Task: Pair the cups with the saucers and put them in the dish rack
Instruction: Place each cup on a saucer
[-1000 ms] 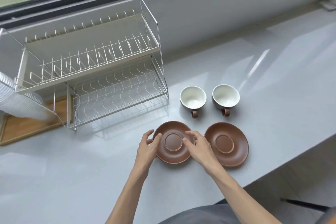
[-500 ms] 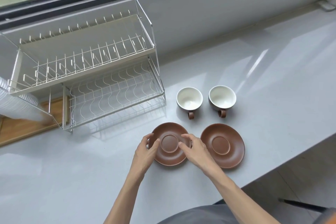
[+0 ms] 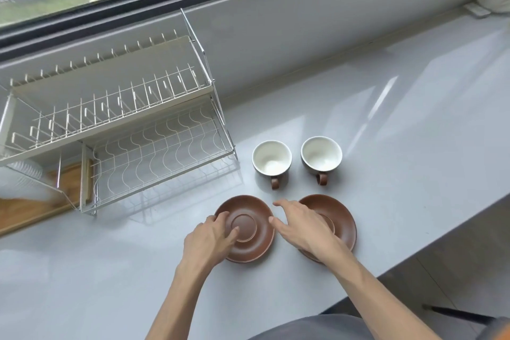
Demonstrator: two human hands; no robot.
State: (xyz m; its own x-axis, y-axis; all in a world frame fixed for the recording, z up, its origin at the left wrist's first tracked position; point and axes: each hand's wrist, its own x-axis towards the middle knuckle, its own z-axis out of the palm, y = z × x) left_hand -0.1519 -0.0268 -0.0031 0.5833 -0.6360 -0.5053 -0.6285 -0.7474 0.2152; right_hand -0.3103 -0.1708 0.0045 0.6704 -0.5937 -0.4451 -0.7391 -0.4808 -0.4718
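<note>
Two brown saucers lie side by side on the grey counter. My left hand (image 3: 209, 237) grips the left saucer (image 3: 254, 229) at its left rim, thumb on its inner ring. My right hand (image 3: 300, 226) is open, fingers spread, hovering over the gap and covering the left part of the right saucer (image 3: 342, 218). Behind them stand two cups, white inside, with brown handles toward me: the left cup (image 3: 271, 159) and the right cup (image 3: 321, 154). The white two-tier wire dish rack (image 3: 154, 130) sits at the left, both tiers bare.
A wooden board (image 3: 30, 207) lies under the rack's left end, with a stack of white plates (image 3: 19, 182) on it. The counter's front edge (image 3: 441, 240) runs diagonally at the right. A window ledge and wall run along the back.
My right hand has let go of the left saucer and moved right, over the right saucer. My left hand now holds the left saucer alone. The view shifted slightly.
</note>
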